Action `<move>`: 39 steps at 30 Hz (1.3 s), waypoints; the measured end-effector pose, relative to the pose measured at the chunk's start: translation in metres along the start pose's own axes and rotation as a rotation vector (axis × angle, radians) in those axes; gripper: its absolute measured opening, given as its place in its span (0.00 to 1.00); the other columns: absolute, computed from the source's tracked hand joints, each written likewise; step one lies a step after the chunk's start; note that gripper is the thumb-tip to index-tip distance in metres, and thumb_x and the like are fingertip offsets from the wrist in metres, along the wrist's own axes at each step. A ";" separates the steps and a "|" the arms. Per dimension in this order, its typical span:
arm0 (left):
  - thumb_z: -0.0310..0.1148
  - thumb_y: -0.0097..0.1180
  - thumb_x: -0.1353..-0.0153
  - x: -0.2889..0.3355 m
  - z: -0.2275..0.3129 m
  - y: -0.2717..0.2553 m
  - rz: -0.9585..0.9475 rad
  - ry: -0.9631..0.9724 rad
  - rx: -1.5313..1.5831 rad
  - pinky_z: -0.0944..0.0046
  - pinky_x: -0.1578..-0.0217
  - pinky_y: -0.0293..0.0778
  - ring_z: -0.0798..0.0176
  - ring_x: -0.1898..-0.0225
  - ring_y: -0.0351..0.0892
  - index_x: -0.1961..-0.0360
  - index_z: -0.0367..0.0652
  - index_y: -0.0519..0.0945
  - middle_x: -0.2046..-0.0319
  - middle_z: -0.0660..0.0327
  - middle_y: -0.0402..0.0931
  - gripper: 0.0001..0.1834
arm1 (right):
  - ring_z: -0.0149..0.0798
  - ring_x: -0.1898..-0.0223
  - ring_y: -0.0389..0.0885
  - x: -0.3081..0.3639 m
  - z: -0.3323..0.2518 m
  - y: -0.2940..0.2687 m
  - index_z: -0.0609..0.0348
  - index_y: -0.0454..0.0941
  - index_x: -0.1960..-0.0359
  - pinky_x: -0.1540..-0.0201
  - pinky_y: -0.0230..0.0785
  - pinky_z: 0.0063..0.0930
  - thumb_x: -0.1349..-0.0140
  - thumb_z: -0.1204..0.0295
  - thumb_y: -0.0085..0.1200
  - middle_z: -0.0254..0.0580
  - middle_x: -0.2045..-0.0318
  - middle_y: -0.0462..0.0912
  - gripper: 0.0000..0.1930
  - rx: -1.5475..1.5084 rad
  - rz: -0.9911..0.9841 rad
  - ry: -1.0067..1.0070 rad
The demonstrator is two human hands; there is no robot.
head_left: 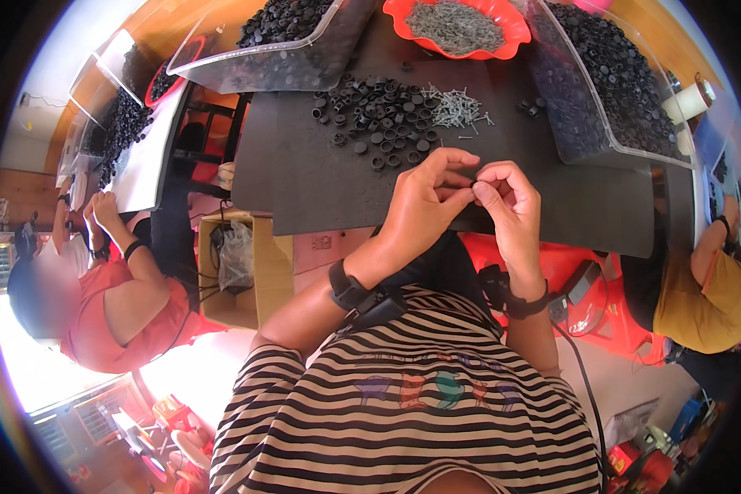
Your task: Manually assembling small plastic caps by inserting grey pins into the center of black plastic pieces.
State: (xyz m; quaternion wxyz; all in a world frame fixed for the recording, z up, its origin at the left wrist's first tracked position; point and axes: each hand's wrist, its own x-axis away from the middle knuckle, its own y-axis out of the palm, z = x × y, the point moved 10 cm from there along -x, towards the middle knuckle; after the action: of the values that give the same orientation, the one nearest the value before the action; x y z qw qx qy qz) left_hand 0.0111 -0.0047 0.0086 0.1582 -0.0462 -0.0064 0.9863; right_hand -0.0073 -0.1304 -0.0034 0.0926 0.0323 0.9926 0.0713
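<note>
My left hand [420, 198] and my right hand [512, 210] meet above the near part of the dark table mat [584, 206]. Thumbs and fingertips of both pinch at one spot, where a small black piece [473, 186] barely shows; fingers cover most of it, so its shape is unclear. Just beyond my hands lies a loose heap of small round black plastic caps [387, 115], some hollow side up. A pile of silver screws [457, 107] touches the heap's right side.
Clear plastic bins [305, 70] of black parts stand at the back left and right [605, 123]. Between them a red scalloped bowl [514, 33] holds more screws. A cardboard box [276, 272] is below the table's left edge. Co-workers sit left [123, 321] and right [704, 288].
</note>
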 end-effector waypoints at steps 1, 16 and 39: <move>0.17 0.58 0.44 0.000 -0.001 -0.001 0.001 -0.001 -0.001 0.68 0.56 0.80 0.64 0.55 0.80 0.53 0.34 0.73 0.53 0.56 0.76 0.17 | 0.21 0.69 0.73 0.000 0.004 0.001 0.64 0.77 0.66 0.65 0.65 0.15 0.40 0.80 0.57 0.31 0.69 0.76 0.02 -0.016 -0.014 0.054; 0.22 0.69 0.53 0.010 0.034 -0.035 -0.013 0.144 -0.285 0.70 0.66 0.75 0.71 0.67 0.79 0.55 0.40 0.79 0.63 0.62 0.78 0.21 | 0.26 0.71 0.79 0.001 0.025 0.018 0.62 0.78 0.62 0.67 0.73 0.18 0.38 0.75 0.58 0.34 0.72 0.80 0.05 -0.506 -0.149 0.279; 0.18 0.62 0.45 0.005 -0.018 -0.044 0.016 -0.145 0.089 0.75 0.59 0.74 0.74 0.62 0.78 0.55 0.35 0.78 0.58 0.60 0.80 0.16 | 0.35 0.64 0.84 0.002 0.016 0.009 0.68 0.76 0.60 0.59 0.79 0.26 0.40 0.82 0.56 0.44 0.65 0.81 0.07 -0.299 -0.033 0.069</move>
State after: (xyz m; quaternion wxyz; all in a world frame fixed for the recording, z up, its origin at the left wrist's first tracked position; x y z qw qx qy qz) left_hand 0.0219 0.0386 -0.0090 0.1514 0.0324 0.0263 0.9876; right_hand -0.0060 -0.1195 -0.0184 0.0635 -0.0009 0.9739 0.2179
